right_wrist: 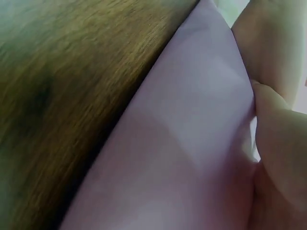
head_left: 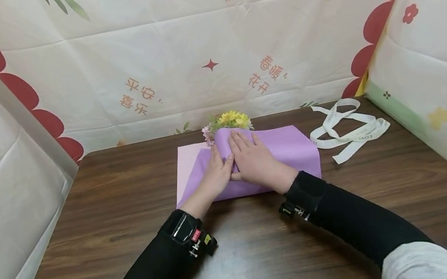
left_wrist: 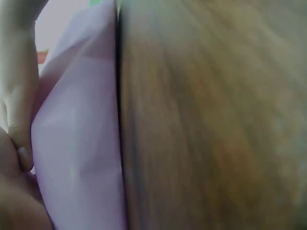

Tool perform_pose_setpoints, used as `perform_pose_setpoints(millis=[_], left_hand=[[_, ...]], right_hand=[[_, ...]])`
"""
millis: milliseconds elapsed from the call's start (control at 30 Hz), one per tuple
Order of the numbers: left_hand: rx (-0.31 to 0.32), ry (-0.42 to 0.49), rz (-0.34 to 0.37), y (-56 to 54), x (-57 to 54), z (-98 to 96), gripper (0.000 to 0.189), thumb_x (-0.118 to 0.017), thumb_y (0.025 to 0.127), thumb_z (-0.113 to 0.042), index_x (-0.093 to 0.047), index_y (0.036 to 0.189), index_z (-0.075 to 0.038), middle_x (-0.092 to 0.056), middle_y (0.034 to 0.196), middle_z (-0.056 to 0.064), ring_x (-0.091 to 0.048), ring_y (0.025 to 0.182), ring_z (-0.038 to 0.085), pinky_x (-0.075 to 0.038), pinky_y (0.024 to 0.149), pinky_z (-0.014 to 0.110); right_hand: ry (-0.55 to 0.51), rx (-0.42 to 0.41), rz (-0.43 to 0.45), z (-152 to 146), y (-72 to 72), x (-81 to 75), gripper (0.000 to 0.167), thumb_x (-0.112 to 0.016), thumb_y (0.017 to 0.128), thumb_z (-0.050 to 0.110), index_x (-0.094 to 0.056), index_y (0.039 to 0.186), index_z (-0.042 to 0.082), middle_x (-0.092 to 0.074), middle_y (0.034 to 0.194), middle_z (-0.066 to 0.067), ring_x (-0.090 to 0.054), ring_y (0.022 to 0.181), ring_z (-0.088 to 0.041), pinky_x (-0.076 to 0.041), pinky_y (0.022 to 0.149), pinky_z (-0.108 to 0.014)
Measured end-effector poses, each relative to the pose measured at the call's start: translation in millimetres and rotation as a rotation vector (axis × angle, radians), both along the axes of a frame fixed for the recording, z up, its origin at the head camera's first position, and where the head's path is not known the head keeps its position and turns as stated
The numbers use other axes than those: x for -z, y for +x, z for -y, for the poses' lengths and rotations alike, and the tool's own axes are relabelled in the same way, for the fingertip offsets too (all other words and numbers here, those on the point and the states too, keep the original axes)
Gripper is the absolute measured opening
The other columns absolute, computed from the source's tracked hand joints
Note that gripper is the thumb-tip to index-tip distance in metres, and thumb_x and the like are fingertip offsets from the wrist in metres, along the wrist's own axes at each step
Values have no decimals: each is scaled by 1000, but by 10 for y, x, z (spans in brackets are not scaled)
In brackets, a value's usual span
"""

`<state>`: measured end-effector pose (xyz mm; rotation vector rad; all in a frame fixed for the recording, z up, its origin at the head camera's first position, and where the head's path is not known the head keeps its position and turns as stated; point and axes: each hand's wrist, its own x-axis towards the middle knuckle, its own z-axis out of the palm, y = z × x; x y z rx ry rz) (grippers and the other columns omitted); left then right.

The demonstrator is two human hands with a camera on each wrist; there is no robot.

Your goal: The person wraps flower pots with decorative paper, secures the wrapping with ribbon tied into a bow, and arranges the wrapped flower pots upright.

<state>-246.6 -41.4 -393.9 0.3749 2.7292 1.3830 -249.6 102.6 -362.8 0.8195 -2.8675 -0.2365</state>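
Observation:
A sheet of purple wrapping paper (head_left: 292,151) is folded over a small bunch of flowers, whose yellow blooms (head_left: 234,118) and pale pink blooms (head_left: 207,133) show at its far end. Part of a light pink sheet (head_left: 185,162) lies under it on the left. My right hand (head_left: 256,161) rests with straight fingers on top of the purple fold. Against the fold's left side, my left hand (head_left: 212,176) presses with its fingers extended, and the two hands meet at the thumbs. Both wrist views show the paper (left_wrist: 79,139) close up beside the hands. The flower stems are hidden.
To the right of the paper a white printed ribbon (head_left: 371,129) lies in loose loops on the brown wooden table (head_left: 127,192). A printed white cloth (head_left: 192,43) hangs behind the table, with pale cloth panels (head_left: 436,54) along both sides.

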Motion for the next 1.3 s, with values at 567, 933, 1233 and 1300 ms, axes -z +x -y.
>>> perform_pose_setpoints(millis=[567,933,1233,1300], left_hand=[[-90,274,257,-55,26,-83,74,-34,104,-40,4,154,-1,-19,156,25,-23,142,34,-17,116,43],[-169,195,40,-148,-70,-252,64,-38,105,-23,-9,150,12,-17,154,31,-16,144,38,-12,117,42],[-250,222,64,-84,-115,-279,66,-37,104,-24,-7,150,11,-12,155,32,-13,144,39,-10,117,43],[-257,234,54,-85,-112,-274,66,-38,104,-24,-7,150,12,-13,154,33,-13,144,40,-10,117,43]], right_hand=[[-53,-15,50,-38,-37,47,108,-59,85,66,-17,151,-7,-12,158,-23,-13,146,-32,-16,114,-56],[-265,-29,199,-125,-76,108,107,-66,86,52,-8,150,-12,-5,158,-26,-6,147,-33,-12,117,-49],[-653,-9,428,-154,-115,136,112,-66,82,38,9,147,-12,15,155,-30,12,145,-33,-4,117,-42],[-758,0,494,-150,-119,124,104,-60,85,32,10,147,-12,18,155,-29,15,144,-33,-1,117,-44]])
